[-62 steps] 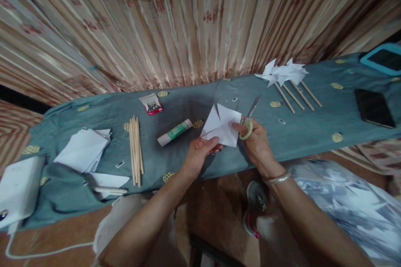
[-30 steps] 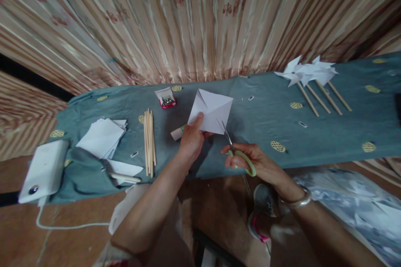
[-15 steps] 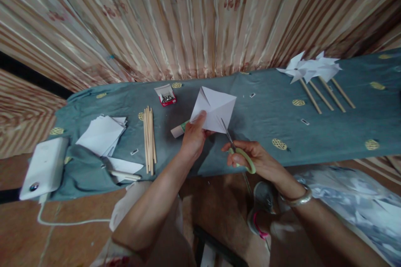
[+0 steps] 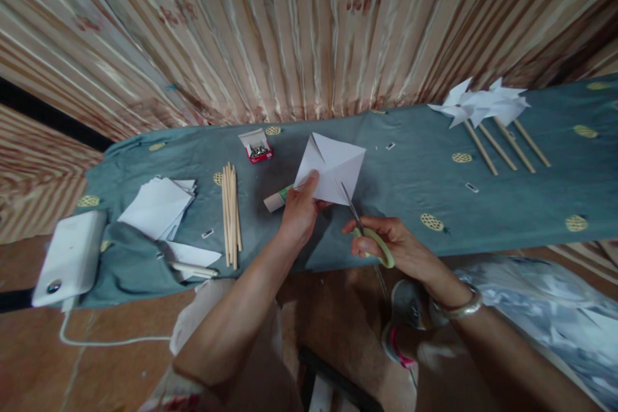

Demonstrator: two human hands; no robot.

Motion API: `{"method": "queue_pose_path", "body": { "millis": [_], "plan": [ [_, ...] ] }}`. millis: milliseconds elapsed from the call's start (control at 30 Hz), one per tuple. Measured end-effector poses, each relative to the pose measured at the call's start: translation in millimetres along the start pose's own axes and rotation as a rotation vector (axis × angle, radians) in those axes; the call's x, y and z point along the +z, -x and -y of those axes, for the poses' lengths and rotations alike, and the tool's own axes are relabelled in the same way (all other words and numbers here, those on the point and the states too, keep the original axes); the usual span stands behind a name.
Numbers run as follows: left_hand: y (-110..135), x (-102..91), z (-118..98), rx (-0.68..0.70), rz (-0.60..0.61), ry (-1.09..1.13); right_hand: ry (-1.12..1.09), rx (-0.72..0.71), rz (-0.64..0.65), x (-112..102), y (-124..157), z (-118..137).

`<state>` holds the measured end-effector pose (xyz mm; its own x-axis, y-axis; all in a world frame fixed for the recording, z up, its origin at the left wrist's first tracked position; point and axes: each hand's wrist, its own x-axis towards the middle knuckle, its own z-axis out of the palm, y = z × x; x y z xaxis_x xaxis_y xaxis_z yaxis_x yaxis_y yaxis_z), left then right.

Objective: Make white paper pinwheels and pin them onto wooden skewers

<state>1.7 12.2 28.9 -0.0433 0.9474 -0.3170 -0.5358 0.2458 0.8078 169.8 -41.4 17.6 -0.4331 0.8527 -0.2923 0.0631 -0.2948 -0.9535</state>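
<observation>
My left hand (image 4: 300,209) grips a square sheet of white paper (image 4: 333,161) by its lower left edge, thumb on top. A slit runs inward from the sheet's upper left corner, and crease lines cross its middle. In my right hand (image 4: 386,241) is a pair of scissors (image 4: 374,239) with pale green handles. Their blades lie at the paper's lower corner, pointing toward its centre. Beneath the left hand, partly covered, lies a tube-shaped item (image 4: 276,200) with a green band.
Wooden sticks (image 4: 230,215) lie left of the hands, beside a stack of white paper (image 4: 157,206). A red box of small metal pieces (image 4: 257,147) stands behind. Several paper pinwheels on sticks (image 4: 483,106) rest at right. A white power bank (image 4: 70,257) with a cable sits far left.
Almost nothing differs. The view has shifted very slightly; both hands, the paper and the scissors keep nearly the same positions.
</observation>
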Motion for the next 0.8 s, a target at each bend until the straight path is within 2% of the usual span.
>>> {"method": "queue_pose_path", "body": {
  "millis": [800],
  "plan": [
    [-2.2,-2.2,0.4,0.008,-0.019,0.034,-0.086,0.15,-0.112,8.0,-2.5,5.0]
  ]
}}
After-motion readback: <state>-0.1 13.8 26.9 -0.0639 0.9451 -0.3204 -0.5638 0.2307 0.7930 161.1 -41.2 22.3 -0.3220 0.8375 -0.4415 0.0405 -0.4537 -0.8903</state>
